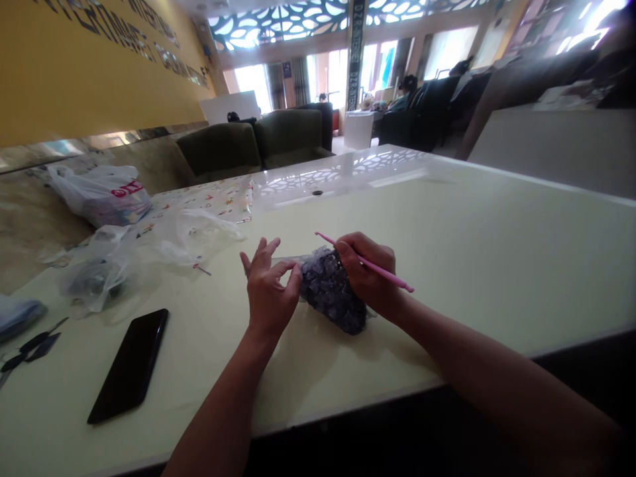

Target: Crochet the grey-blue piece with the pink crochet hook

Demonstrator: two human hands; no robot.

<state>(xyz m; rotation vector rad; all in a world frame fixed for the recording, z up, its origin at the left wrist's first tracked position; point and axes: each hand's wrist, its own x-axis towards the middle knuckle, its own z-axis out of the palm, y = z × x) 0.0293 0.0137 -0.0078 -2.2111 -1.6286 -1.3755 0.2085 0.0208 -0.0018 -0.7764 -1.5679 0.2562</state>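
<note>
A dark blue-grey bundle of shiny, flake-like pieces (330,291), with clear, film-like edges, rests on the table between my hands. I cannot tell whether the pieces are inside a bag or fixed together. My left hand (273,285) pinches its left upper edge between thumb and index finger, the other fingers spread upward. In my right hand (370,268) is a pink crochet hook (382,271), its hooked tip pointing up and left above the bundle. The right fingers also touch the bundle's upper right side.
On the left lie a black phone (130,366), dark-handled scissors (32,348) and crumpled clear plastic bags (99,275). A full white carrier bag (106,192) stands behind on a patterned sheet (213,199). Green chairs (293,136) line the far side; people sit in the background.
</note>
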